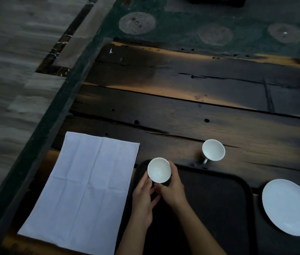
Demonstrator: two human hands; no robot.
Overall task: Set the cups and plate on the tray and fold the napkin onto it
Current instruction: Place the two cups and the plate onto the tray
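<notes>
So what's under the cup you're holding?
The black tray is under the cup. The left hand and right hand hide its base, so touching is unclear.

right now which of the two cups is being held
The cup over the tray's far left corner, gripped by both hands; the other cup stands alone on the table.

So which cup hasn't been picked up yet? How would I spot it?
Start at the black tray nearest the camera. Just past its far rim, on the dark wooden table, stands a white cup alone. Unlike the other cup, held over the tray by both hands, nothing touches it, and its handle shows.
</notes>
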